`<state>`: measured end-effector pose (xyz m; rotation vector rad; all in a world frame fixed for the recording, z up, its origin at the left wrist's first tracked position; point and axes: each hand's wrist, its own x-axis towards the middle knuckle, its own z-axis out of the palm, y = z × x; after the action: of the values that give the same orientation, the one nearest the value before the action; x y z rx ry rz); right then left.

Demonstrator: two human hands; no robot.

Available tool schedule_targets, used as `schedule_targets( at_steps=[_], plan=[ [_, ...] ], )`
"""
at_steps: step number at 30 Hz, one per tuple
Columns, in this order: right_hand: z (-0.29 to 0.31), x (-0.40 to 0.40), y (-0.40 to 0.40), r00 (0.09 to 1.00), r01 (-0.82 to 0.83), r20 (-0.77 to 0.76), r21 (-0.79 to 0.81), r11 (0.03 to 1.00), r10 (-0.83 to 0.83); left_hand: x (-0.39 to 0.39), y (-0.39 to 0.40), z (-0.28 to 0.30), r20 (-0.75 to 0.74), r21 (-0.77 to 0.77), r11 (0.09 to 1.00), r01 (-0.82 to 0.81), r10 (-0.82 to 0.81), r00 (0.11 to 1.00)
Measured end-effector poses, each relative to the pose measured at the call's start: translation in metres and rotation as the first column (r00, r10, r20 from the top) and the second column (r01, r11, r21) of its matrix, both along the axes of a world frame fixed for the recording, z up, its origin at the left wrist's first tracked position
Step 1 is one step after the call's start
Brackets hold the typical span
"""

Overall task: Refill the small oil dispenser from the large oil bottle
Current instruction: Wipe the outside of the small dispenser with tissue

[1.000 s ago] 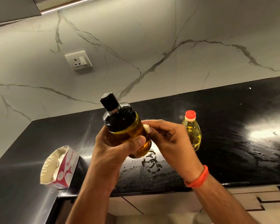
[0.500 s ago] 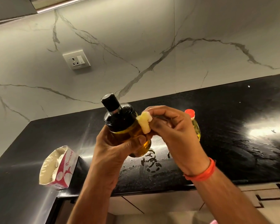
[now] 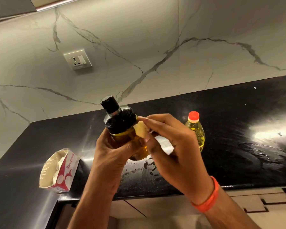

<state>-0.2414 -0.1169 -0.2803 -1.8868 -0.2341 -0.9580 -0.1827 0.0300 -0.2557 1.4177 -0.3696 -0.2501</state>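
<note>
Left hand (image 3: pixel 112 154) grips the dispenser (image 3: pixel 122 128) above the counter (image 3: pixel 238 154); right hand (image 3: pixel 168 146) pinches a tissue (image 3: pixel 141 130) against its side. Bottle (image 3: pixel 196 129) stands far right.

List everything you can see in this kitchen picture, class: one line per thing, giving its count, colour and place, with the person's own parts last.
Small glass oil dispenser with black cap: one, amber oil inside, held up over the counter.
Folded piece of tissue: one, pale yellow-white, pressed against the dispenser's side.
Clear plastic oil bottle with red cap: one, yellow oil, upright on the counter behind the right hand.
Red and white tissue pack: one, open, on the counter's left part.
Black stone counter: one, glossy, wet smears near the middle.
White wall socket: one, on the marble wall.
Orange wristband: one, on the right wrist.
Left hand: one, grips the dispenser's body.
Right hand: one, fingers pinch the tissue.
</note>
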Motion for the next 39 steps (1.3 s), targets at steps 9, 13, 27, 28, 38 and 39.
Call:
schedule_targets(
  at_steps=[9,13,27,28,38,39],
  plan=[
    [-0.003,0.016,-0.006,0.994,0.063,0.082,0.126,0.990,-0.074,-0.004,0.000,0.001,0.018,0.009,0.999,0.040,-0.040,0.999],
    [-0.006,0.031,-0.020,0.958,-0.226,-0.066,0.418,0.880,0.278,-0.008,0.001,0.006,0.058,-0.009,0.996,0.085,-0.084,0.995],
    [-0.035,0.038,0.005,0.661,-0.323,0.145,0.941,0.104,0.736,-0.010,0.001,0.016,0.162,-0.010,0.987,0.157,-0.154,0.975],
    [-0.037,0.038,0.009,0.665,-0.296,0.127,0.949,0.104,0.736,-0.010,0.000,0.017,0.178,-0.007,0.989,0.149,-0.145,0.973],
    [-0.051,0.014,0.019,0.666,-0.247,0.278,0.958,-0.146,0.692,0.006,0.004,0.011,0.202,-0.004,1.000,0.006,-0.005,0.979],
    [-0.051,0.015,0.016,0.685,-0.243,0.285,0.957,-0.158,0.671,0.005,0.004,0.010,0.193,-0.006,1.000,0.007,-0.006,0.981]
  ],
)
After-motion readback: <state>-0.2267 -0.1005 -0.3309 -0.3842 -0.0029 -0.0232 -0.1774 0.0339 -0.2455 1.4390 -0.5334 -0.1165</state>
